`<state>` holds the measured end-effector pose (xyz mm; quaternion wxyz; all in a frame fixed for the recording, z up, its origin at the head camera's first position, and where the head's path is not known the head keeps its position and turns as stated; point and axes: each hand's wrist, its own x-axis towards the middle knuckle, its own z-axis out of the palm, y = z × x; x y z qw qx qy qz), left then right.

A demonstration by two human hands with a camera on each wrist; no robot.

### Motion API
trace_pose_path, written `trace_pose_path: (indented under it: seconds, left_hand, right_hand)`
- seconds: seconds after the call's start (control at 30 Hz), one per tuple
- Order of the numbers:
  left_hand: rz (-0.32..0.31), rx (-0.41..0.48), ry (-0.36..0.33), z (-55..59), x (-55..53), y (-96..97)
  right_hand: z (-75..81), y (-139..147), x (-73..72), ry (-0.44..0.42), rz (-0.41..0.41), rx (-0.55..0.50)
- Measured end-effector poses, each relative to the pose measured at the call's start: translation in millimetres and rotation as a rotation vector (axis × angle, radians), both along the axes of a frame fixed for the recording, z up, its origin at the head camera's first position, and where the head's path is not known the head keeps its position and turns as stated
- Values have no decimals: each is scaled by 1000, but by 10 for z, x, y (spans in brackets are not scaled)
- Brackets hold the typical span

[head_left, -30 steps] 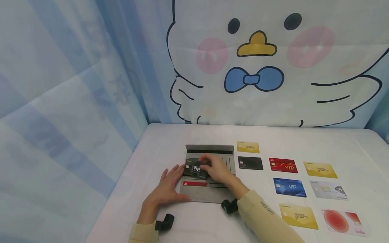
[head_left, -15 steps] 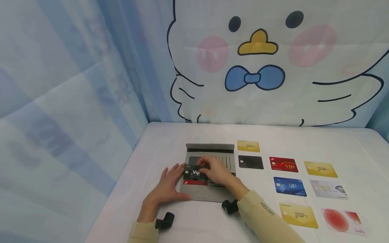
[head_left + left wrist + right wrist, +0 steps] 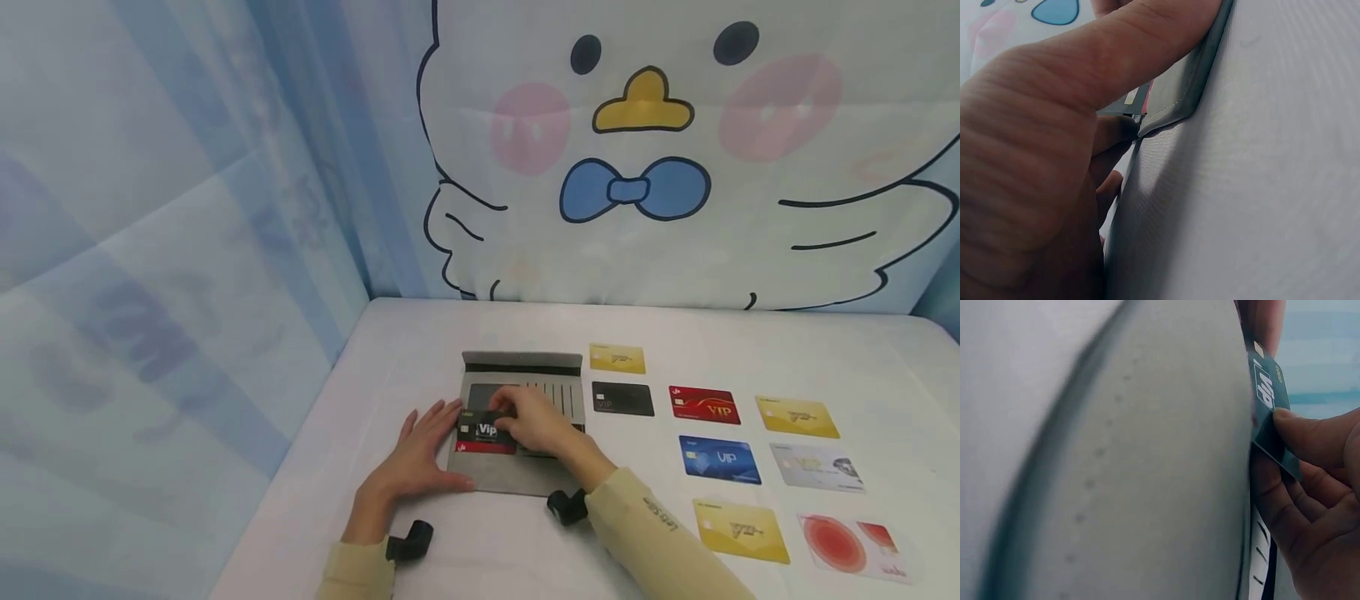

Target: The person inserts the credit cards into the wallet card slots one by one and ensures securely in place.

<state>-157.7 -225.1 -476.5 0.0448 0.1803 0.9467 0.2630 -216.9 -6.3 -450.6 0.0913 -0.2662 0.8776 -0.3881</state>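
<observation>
A grey wallet (image 3: 495, 477) lies unfolded on the white table, its stitched edge close up in the right wrist view. My right hand (image 3: 536, 423) pinches a black VIP card (image 3: 474, 426) by its right side, thumb on the printed face in the right wrist view. The card lies over the left part of the wallet, just above a red strip (image 3: 483, 447). Whether its lower edge sits inside a slot cannot be told. My left hand (image 3: 417, 458) rests at the wallet's left side, fingers spread and thumb along the near left corner.
To the right lie several loose cards, among them a dark card (image 3: 622, 398), a red VIP card (image 3: 703, 405), a blue VIP card (image 3: 720, 459), a silver card (image 3: 813, 467) and a red-and-white card (image 3: 853, 546). A printed curtain (image 3: 645, 258) hangs behind the table.
The black VIP card has moved down toward the near side and levelled out, now just above the red strip. My right hand keeps its pinch; my left hand stays in place.
</observation>
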Motion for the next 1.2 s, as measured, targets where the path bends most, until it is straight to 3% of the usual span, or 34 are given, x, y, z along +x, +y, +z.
trace_pose_path:
  seconds: [0.47, 0.7, 1.2]
  left_hand:
    - [9, 5, 0, -48, 22, -22]
    - [9, -1, 17, -64, 12, -37]
    - [-15, 4, 23, -57, -18, -11]
  right_hand:
    - [-28, 19, -43, -21, 92, 14]
    - [31, -15, 3, 27, 131, 55]
    - [-55, 3, 47, 130, 197, 69]
